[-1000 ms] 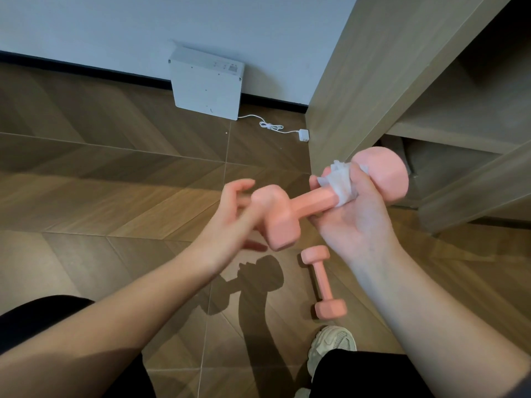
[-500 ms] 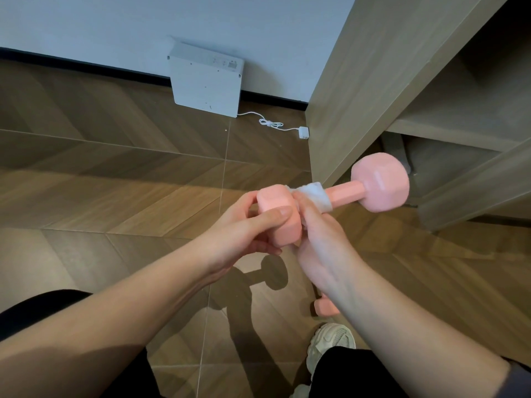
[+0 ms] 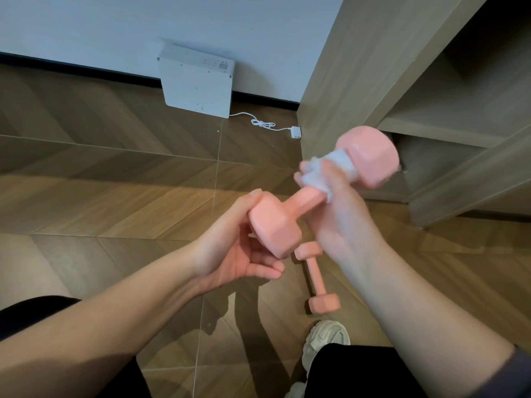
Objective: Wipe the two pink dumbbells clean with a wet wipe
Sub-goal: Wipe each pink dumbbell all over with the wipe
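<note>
While the left hand (image 3: 230, 254) grips the near head of the raised dumbbell (image 3: 304, 201) and the fingers of the right hand (image 3: 344, 219) wrap the wet wipe (image 3: 339, 165) around its handle, the handle seems to be in cleaning, and next probably come the heads, then the second dumbbell (image 3: 316, 280) on the floor below the fingers.

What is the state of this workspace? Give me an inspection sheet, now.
Surface: wood floor, herringbone pattern.
Job's things: held dumbbell in the air, wipe wrapped round its handle by the far head; second dumbbell lies on the floor.
Clutter: white box against the wall.
Hands: left hand holds the near head; right hand grips the wipe on the handle.
Cables: white cable runs from the box to a plug on the floor.
Surroundings: wooden shelves at right, shoe below.
</note>
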